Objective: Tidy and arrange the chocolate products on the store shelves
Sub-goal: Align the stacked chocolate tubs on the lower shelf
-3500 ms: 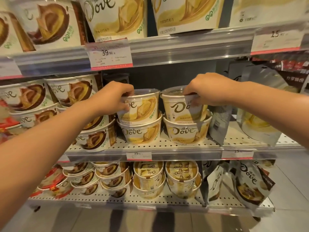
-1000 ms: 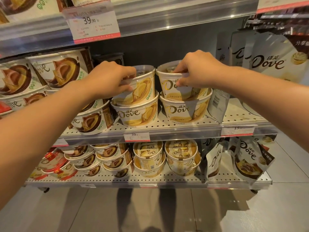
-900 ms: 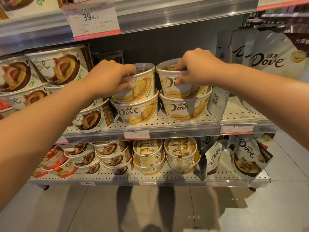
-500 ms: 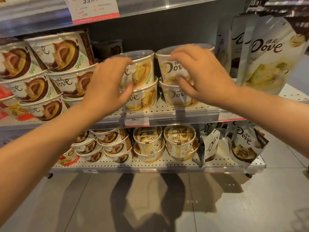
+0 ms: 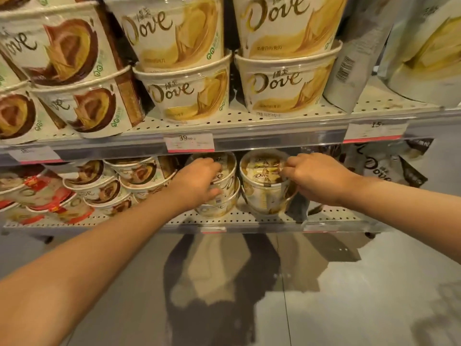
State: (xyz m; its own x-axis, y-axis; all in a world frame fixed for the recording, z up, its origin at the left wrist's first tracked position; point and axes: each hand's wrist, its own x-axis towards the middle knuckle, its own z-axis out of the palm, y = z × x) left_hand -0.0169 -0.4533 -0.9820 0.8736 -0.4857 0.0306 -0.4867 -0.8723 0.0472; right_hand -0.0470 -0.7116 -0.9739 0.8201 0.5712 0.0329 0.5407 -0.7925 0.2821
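The two white-chocolate tubs I was tidying sat side by side on the bottom shelf (image 5: pixel 249 219), each on top of another tub. My left hand (image 5: pixel 197 182) had its fingers curled over the rim and down the side of the left tub (image 5: pixel 228 176); my right hand (image 5: pixel 316 179) pinched the right tub (image 5: pixel 262 182) at its far rim, fingers bent over the clear lid.

I judged them light for their bulk: thin, stiff plastic cups full of small wrapped pieces, with a glossy printed sleeve that could slip under dry fingers. The lid looked the weak part, likely to flex or pop if squeezed, so the firm rolled rim and the wall just beneath it seemed the place to hold, turning the tub from there without tipping the one below.

"Dove" showed on the wrapped pieces under the right lid. On the shelf above, more gold tubs (image 5: pixel 189 96) faced out with "Dove" and Chinese characters, beside brown-swirl tubs (image 5: pixel 82 108). A price tag (image 5: pixel 189 142) read 39; another tag (image 5: pixel 376 128) read 15. Dove pouches (image 5: pixel 381 168) stood to the right.
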